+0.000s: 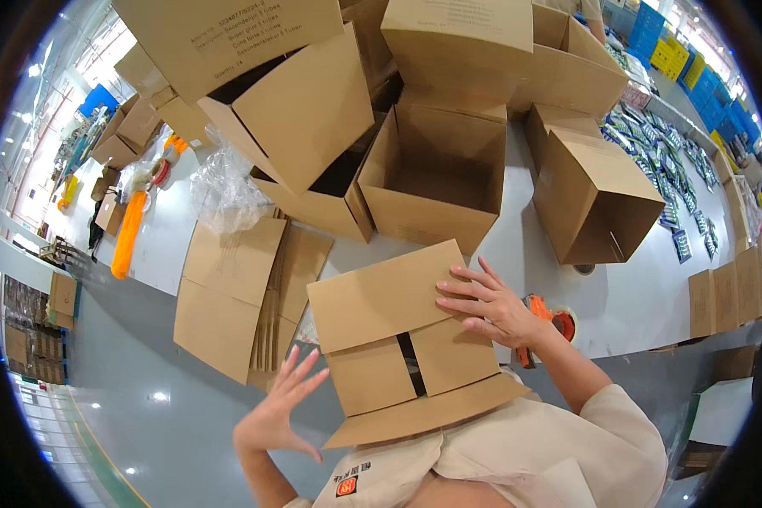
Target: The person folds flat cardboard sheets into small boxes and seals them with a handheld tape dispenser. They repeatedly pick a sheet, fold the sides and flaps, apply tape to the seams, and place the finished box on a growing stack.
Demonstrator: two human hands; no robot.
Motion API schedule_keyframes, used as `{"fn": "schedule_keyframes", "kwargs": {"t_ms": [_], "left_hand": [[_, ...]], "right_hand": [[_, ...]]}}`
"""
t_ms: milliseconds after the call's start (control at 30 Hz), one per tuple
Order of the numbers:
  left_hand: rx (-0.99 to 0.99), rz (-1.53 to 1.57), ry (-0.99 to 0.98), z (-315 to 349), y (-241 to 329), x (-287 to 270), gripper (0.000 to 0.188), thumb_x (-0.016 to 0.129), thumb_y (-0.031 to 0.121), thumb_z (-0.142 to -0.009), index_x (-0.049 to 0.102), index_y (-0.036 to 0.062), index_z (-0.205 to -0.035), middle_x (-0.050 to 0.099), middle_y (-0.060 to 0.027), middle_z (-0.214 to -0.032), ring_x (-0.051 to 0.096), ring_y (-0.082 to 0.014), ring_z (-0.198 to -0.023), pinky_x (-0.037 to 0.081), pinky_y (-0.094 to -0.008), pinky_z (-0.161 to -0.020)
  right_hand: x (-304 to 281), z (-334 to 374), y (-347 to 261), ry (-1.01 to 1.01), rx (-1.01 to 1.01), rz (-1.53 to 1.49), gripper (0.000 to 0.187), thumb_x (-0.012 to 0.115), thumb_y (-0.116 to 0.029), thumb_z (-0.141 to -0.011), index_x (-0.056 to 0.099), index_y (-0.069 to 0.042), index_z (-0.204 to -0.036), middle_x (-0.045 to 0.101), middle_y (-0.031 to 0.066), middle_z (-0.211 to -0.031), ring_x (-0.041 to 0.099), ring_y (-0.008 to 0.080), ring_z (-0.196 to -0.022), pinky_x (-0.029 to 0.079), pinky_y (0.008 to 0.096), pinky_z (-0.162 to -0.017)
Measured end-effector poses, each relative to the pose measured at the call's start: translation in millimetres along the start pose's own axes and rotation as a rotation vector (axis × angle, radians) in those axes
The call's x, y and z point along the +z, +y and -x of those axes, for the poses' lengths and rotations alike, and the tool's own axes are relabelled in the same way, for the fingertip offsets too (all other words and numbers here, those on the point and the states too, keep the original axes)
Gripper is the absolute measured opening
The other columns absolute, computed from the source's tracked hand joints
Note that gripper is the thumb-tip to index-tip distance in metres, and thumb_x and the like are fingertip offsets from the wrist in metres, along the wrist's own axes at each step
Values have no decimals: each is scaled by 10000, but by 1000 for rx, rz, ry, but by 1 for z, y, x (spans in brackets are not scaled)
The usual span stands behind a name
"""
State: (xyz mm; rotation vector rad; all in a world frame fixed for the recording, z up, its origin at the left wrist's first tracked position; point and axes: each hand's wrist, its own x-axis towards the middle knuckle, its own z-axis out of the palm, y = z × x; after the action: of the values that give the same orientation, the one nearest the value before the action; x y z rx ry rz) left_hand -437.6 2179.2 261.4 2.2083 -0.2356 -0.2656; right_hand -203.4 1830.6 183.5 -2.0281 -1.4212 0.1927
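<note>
A brown cardboard box [368,378] stands against my body at the table's near edge. Its two short flaps are folded inward, with a narrow dark gap between them. The far long flap [381,296] and the near long flap [432,412] lie outside that fold. Across the far flap's right end rest the outstretched fingers of my right hand [495,309]. My left hand [281,415] is beside the box's left side, fingers spread and holding nothing. An orange tape dispenser [535,328] with a tape roll shows partly behind my right forearm.
Flat folded cartons [220,296] are stacked at the left, beside crumpled clear plastic [227,182]. Several open boxes [427,203] stand ahead, and another box [597,190] lies to the right. Many small green-and-white packets [665,161] cover the far right of the table.
</note>
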Motion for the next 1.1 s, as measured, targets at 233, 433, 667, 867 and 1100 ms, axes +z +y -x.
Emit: {"fn": "schedule_keyframes", "kwargs": {"t_ms": [233,433,667,867,1100], "left_hand": [[-136,63,979,-55,-3,73,695,802,175,-817,500,55,-1432,432,-158,-1534,284,-370,-1481,228,-508,-1193],[-90,-313,782,-60,-15,77,260,654,58,-920,721,59,-1171,674,-62,-1281,528,-297,-1329,340,-485,-1150],[-142,-568,650,-65,-1,74,279,625,85,-939,707,76,-1206,666,-53,-1294,555,-263,-1301,340,-486,-1150],[-184,-466,590,-65,-1,74,296,588,57,-957,683,51,-1237,640,-68,-1332,522,-281,-1332,341,-480,-1152],[-221,-392,580,-71,3,77,339,506,36,-999,617,36,-1320,594,-76,-1394,476,-297,-1371,353,-468,-1149]], "right_hand": [[1,-14,1,70,-35,-207,378,496,-190,-1017,584,-76,-1366,504,40,-1485,336,313,-1444,307,433,-1178],[-6,-7,0,163,182,-591,403,501,-77,-974,562,-32,-1370,503,92,-1483,360,323,-1435,294,429,-1183],[9,15,-6,443,240,-936,498,640,-151,-910,544,-42,-1386,441,152,-1521,360,321,-1440,261,442,-1188],[28,19,-10,440,403,-693,563,696,-185,-901,515,-50,-1417,403,141,-1545,373,285,-1430,276,416,-1174],[39,22,-9,521,314,-662,485,615,-172,-957,517,-44,-1414,435,151,-1508,427,305,-1379,329,406,-1135]]}}
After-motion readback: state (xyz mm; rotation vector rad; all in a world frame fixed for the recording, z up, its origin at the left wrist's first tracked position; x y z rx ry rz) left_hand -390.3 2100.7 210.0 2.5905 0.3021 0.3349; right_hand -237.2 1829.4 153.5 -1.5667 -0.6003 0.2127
